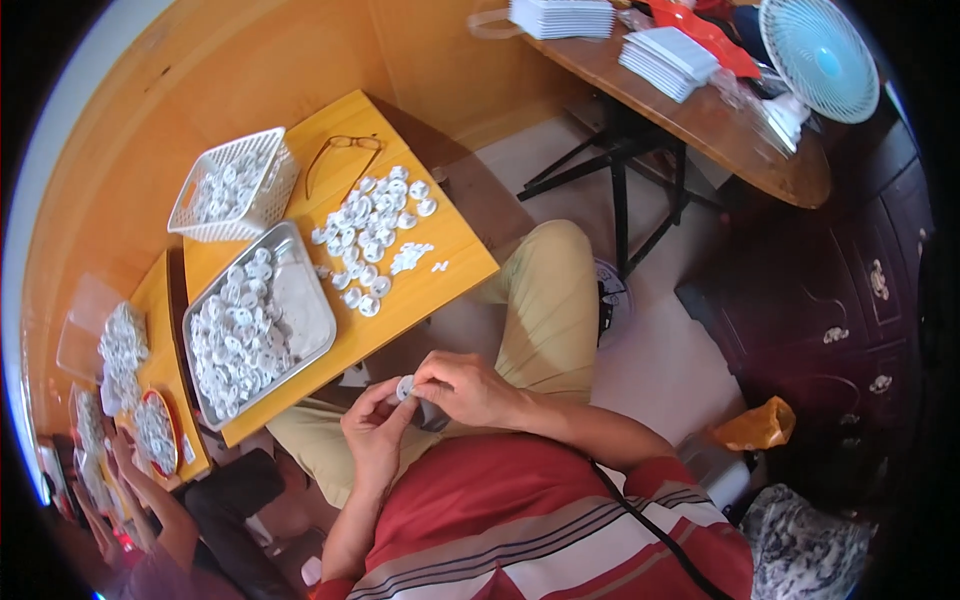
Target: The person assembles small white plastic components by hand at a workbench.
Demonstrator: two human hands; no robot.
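Both of my hands meet over my lap, just off the near edge of a small yellow wooden table (455, 265). My left hand (375, 430) and my right hand (465, 388) pinch one small white round plastic part (404, 387) between their fingertips. On the table lies a loose heap of the same white round parts (368, 235), with a few tiny white bits (412, 257) beside it. A metal tray (310, 310) at the table's left holds many more of them.
A white plastic basket (232, 185) of parts and a pair of glasses (340, 155) sit at the table's far side. Another person (160, 520) works at a second yellow table lower left. A long wooden table (700, 120) with white stacks and a blue fan (818, 55) stands upper right.
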